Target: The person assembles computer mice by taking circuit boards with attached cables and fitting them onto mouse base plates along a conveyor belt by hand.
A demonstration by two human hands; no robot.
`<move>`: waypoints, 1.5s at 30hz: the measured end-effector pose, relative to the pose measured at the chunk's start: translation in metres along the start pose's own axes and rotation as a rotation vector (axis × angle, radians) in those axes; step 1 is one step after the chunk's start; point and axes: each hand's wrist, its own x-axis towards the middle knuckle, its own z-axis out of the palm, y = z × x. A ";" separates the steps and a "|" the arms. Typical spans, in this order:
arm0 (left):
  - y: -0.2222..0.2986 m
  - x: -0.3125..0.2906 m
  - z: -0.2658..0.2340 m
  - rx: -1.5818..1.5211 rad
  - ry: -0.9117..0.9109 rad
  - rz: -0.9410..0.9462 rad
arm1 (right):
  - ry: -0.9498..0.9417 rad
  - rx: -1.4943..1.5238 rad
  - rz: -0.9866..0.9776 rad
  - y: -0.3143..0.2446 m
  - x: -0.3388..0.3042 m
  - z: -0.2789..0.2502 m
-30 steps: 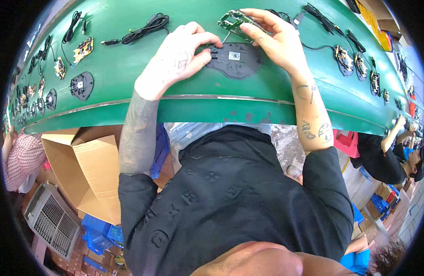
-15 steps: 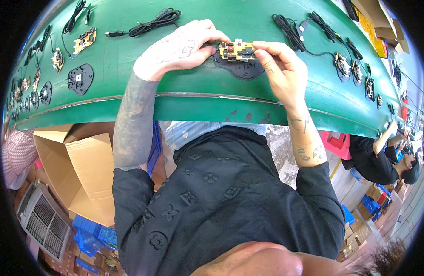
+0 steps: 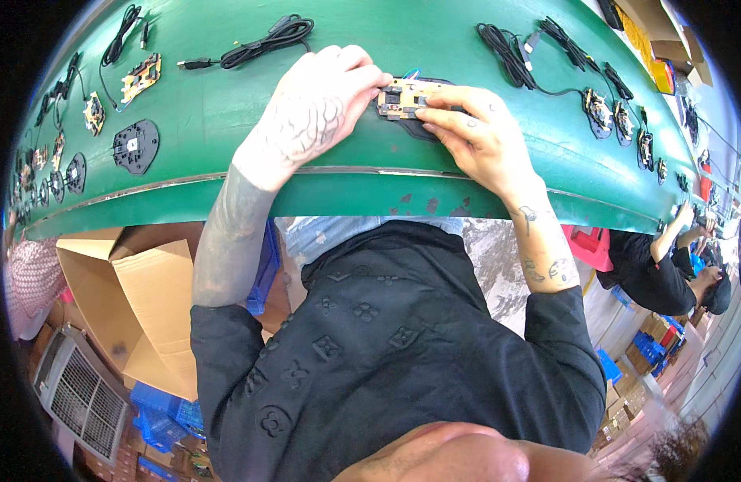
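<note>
Between my two hands lies a yellow-tan circuit board (image 3: 400,90) with black components, resting over a black plastic base plate (image 3: 421,131) on the green work surface. My left hand (image 3: 322,100) is closed at the board's left end, thumb and fingertips pinching its edge. On the opposite side, my right hand (image 3: 479,132) grips the board's right end between thumb and fingers. Small coloured wires (image 3: 411,73) show at the board's far edge. Most of the base plate is hidden under the board and my right fingers; I cannot tell whether the board is seated in it.
A coiled black cable (image 3: 267,42) lies beyond my left hand. Further left are a loose base plate (image 3: 136,146) and a circuit board (image 3: 141,76). Several cabled assemblies (image 3: 598,112) line the right. An open cardboard box (image 3: 157,305) stands below the green belt's edge (image 3: 362,170).
The board has come down closer over the base plate and tilted differently, its wires now visible. My right hand has moved slightly nearer, its fingers now lying across the board's right end.
</note>
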 end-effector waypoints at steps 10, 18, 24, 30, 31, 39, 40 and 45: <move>0.018 -0.005 0.003 0.224 0.033 -0.026 | -0.091 -0.226 -0.001 0.011 -0.008 -0.008; 0.012 -0.010 -0.013 -0.001 -0.102 -0.087 | -0.111 -0.176 -0.090 0.018 0.001 0.001; 0.007 -0.012 -0.003 -0.087 0.074 -0.098 | -0.076 -0.144 -0.123 0.017 0.015 0.005; 0.004 -0.002 0.000 -0.077 0.005 -0.175 | -0.121 0.236 0.268 0.019 0.027 -0.012; 0.002 0.000 0.000 -0.074 0.011 -0.177 | -0.150 0.121 0.200 0.022 0.031 -0.012; 0.036 0.022 0.008 -0.056 -0.046 -0.280 | -0.204 -0.073 0.149 0.029 0.024 -0.032; 0.043 0.023 0.021 -0.078 -0.002 -0.271 | -0.202 -0.074 0.122 0.033 0.015 -0.037; 0.051 0.021 0.078 -0.017 0.215 -0.139 | -0.241 -0.148 0.115 0.053 -0.007 -0.049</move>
